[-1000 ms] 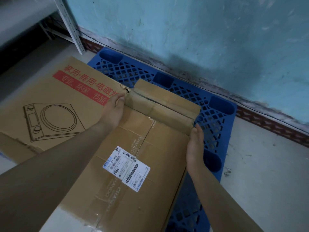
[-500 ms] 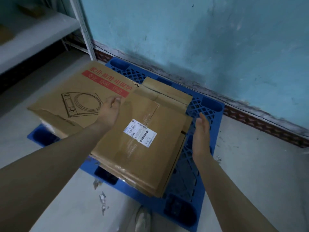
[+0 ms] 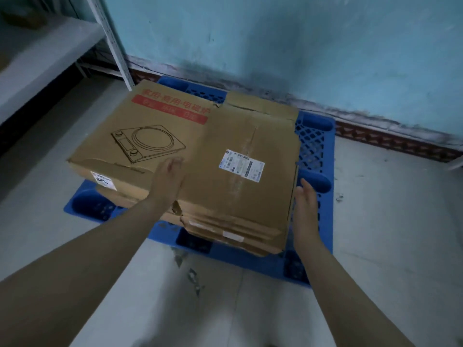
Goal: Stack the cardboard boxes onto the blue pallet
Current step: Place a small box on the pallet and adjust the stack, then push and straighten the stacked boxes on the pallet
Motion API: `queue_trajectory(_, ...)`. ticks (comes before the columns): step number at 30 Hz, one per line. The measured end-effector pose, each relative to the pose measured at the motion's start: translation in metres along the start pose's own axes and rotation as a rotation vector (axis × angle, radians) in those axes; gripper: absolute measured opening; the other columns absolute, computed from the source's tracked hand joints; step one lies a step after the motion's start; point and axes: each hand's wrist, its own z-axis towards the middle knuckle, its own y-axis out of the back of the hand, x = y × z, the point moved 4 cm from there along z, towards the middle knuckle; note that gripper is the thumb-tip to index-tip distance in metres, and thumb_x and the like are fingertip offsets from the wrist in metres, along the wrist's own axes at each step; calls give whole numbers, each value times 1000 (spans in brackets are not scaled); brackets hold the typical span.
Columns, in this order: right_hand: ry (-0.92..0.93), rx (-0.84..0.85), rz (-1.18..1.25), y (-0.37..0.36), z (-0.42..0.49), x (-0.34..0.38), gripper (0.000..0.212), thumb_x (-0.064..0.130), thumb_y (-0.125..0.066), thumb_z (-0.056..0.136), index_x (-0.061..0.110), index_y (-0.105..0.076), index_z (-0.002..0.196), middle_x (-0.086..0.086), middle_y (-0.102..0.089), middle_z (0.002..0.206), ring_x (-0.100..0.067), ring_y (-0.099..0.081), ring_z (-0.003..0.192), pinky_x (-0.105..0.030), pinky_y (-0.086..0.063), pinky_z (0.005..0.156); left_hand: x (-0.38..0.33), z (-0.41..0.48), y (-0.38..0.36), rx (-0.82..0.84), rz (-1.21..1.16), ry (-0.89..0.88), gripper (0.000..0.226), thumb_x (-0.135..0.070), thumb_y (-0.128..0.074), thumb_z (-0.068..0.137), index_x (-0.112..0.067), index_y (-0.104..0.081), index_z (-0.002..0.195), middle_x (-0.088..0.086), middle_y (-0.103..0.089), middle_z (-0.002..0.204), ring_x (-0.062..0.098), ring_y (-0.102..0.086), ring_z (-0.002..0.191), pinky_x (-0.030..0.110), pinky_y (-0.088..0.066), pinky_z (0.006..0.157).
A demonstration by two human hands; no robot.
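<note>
A blue pallet (image 3: pixel 316 144) lies on the floor against the wall. On it rests a pile of flattened cardboard boxes. The top one (image 3: pixel 240 196) is plain brown with a white label and lies on the right. Beside and partly under it sits a box printed with a cooker drawing and red lettering (image 3: pixel 140 126). My left hand (image 3: pixel 167 181) hovers over the seam between these two, fingers apart, holding nothing. My right hand (image 3: pixel 306 204) is open, palm facing the pile's right edge, a little apart from it.
A teal wall (image 3: pixel 300 46) with a worn skirting runs behind the pallet. A white metal shelf unit (image 3: pixel 45 53) stands at the left, its post close to the pallet's back corner. Grey concrete floor (image 3: pixel 395 221) with some debris surrounds the pallet.
Both hands have come off the top flattened box and drawn back towards me. The view has pulled back and risen, so the whole pallet and pile now show.
</note>
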Motion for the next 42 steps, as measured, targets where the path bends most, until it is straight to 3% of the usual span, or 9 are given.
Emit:
queue_trajectory(2,-11,-66,-14,-5,-11,-27,39,38,-39,103,39,-39,142,4,-44,147,-17,-47,130,-42,-39,111,24,-4,14,11,4,29,22,-24,-34,99,-25,-52,85,0,-49,77,10,-44,69,14,-38,54)
queue_trajectory(5,-17,-155,-71,-9,-20,-63,43,40,-40,101,35,-41,144,2,-39,151,-18,-44,133,-46,-36,113,51,-7,27,50,15,10,18,-22,-34,101,-21,-51,99,-9,-48,88,5,-46,79,7,-36,57)
queue_trajectory(10,58,-298,-138,-19,-22,-126,44,39,-36,103,33,-38,146,3,-37,153,-18,-39,138,-36,-30,113,109,7,12,-30,-69,-60,34,-29,-35,101,-17,-56,124,1,-56,126,18,-50,117,33,-40,100)
queue_trajectory(14,145,-437,-44,-21,-3,-193,47,41,-29,105,35,-28,151,7,-35,155,-15,-36,139,-29,-30,106,171,4,-21,-253,15,-418,35,-17,-35,97,-11,-54,126,6,-56,127,23,-51,117,42,-42,101)
queue_trajectory(20,619,-568,-362,-31,38,-276,64,45,-28,96,5,-39,145,-18,-50,138,-32,-42,129,-56,-28,111,268,35,-84,-351,205,-957,58,-18,-32,96,-4,-15,149,3,-17,154,5,-10,145,39,-14,117)
queue_trajectory(25,870,-722,-369,-33,59,-303,61,37,-33,92,3,-40,142,-12,-50,118,-22,-37,113,-53,-22,111,333,66,-109,-451,197,-1096,56,-22,-34,95,6,-26,143,18,-32,146,20,-32,133,36,-26,110)
queue_trajectory(29,1019,-716,-380,-31,62,-313,57,31,-38,92,4,-40,142,-1,-47,120,-22,-39,111,-50,-25,109,340,62,-108,-435,150,-1078,59,-19,-40,95,1,-21,147,11,-26,149,19,-25,137,39,-19,116)
queue_trajectory(33,998,-743,-422,-29,55,-311,53,23,-41,93,3,-42,141,-14,-55,126,-14,-38,107,-46,-27,108,338,52,-98,-335,141,-995,61,-13,-45,95,-8,-19,150,13,-26,153,20,-25,140,43,-21,116)
queue_trajectory(42,883,-684,-349,-27,45,-304,52,24,-45,86,19,-45,137,6,-49,128,-10,-35,118,-52,-27,111,339,44,-84,-170,59,-771,66,-19,-48,93,-36,-14,148,-8,-28,153,13,-27,140,48,-27,115)
